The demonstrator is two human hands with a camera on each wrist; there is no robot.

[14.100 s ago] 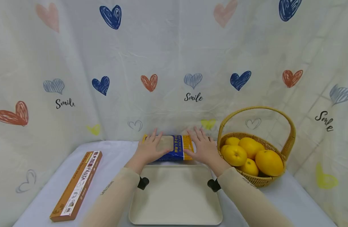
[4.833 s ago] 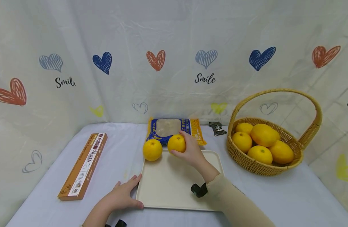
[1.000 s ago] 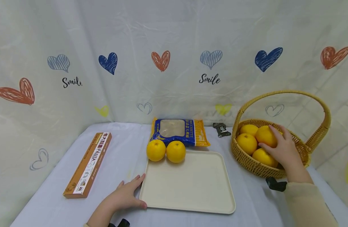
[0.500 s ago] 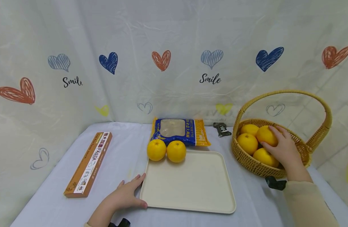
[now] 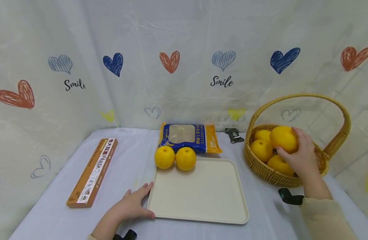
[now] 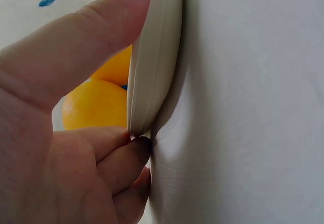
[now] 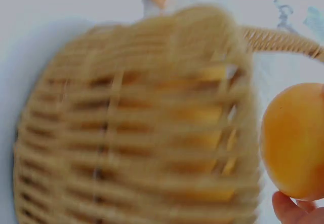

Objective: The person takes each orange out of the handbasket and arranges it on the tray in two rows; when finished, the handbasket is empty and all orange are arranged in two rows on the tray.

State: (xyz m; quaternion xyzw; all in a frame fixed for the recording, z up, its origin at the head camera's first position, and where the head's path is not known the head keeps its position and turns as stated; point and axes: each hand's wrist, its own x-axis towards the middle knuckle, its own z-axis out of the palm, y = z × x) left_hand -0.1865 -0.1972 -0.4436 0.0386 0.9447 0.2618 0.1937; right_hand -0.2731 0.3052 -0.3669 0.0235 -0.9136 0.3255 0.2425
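Over the wicker basket (image 5: pixel 271 176) at the frame's right, the right hand (image 5: pixel 304 158) is gripping an orange (image 5: pixel 283 139)

At the right of the frame, the person is holding that fruit between thumb and fingers, just above the basket's other oranges (image 5: pixel 261 151); I am counting at least three inside. At lower left of centre, the left hand (image 5: pixel 128 208) is resting loosely spread, its thumb and fingers touching the near left corner of the beige tray (image 5: pixel 202 196); whether a fingertip is tucking under the edge, I can't tell.

To my eye, that smooth, rounded skin is inviting a slip if the thumb loosens. The arched handle (image 5: pixel 304 95) is standing over the hand, so a hasty upward pull could knock it and tip the basket. In the tray's upper left corner, a left orange (image 5: pixel 164 157) and a right orange (image 5: pixel 185 159) are sitting side by side; a nudge from the left hand could set them rolling.

Behind them the orecchiette bag (image 5: pixel 182 134) is lying flat, with a small black packet (image 5: pixel 234 135) lying between it and the basket. At the left, a long pasta box (image 5: pixel 92 173) is lying well apart from both hands.
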